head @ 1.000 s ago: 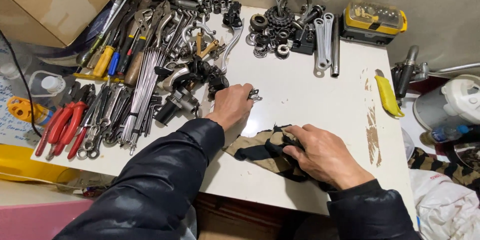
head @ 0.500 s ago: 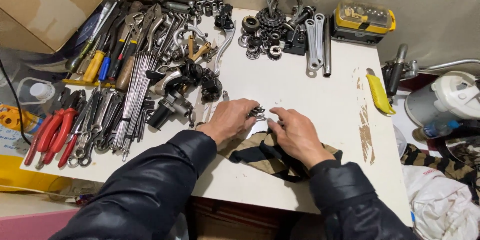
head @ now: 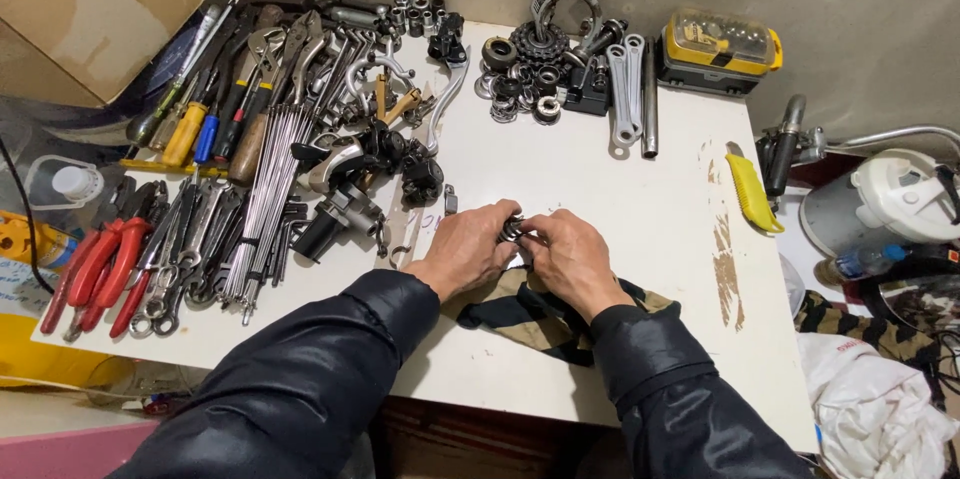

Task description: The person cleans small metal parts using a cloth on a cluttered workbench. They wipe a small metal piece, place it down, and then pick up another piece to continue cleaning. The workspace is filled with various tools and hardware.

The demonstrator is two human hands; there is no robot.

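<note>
My left hand (head: 467,249) and my right hand (head: 568,257) meet at the middle of the white table (head: 600,189). Both pinch a small dark metal part (head: 512,230) between their fingertips. Most of that part is hidden by the fingers. Under my wrists lies a striped black and tan rag (head: 540,311). Black jacket sleeves cover both arms.
Left of my hands lie a bundle of steel spokes (head: 268,194), wrenches, screwdrivers and red-handled pliers (head: 95,264). Sprockets and rings (head: 530,64) and two flat wrenches (head: 625,89) sit at the back. A yellow bit case (head: 720,44) and a yellow utility knife (head: 750,191) are on the right.
My left hand lifted the small part from beside the tool pile and brought it to the centre. My right hand left the rag and joined it on the part.
</note>
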